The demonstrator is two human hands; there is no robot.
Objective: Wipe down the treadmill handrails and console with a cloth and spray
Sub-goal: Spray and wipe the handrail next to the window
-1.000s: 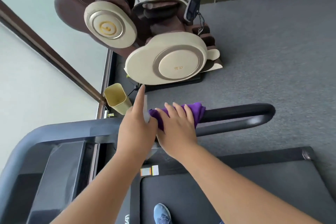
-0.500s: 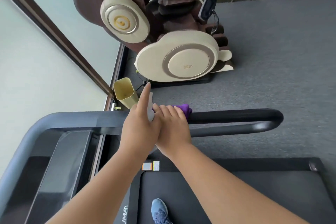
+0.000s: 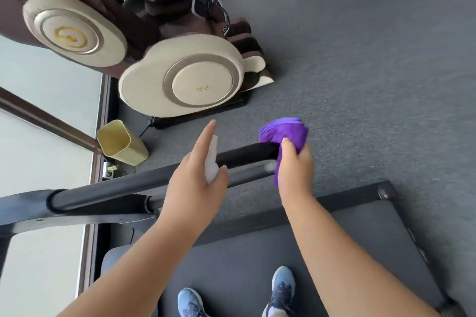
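I see 2 hands: right hand [image 3: 296,175] clamps 1 purple cloth [image 3: 284,134] around handrail [image 3: 247,154] end; left hand [image 3: 195,185], at 9 o'clock, grips 1 spray bottle [image 3: 211,162], forefinger straight.

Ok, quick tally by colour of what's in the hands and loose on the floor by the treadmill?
Purple: 1, cloth in right hand
White: 1, spray bottle in left hand
Yellow: 1, bin
Total: 3

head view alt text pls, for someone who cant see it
A person standing on a treadmill grips a purple cloth around the end of a black handrail with the right hand, while the left hand holds a small white spray bottle. A massage chair stands behind on grey carpet.
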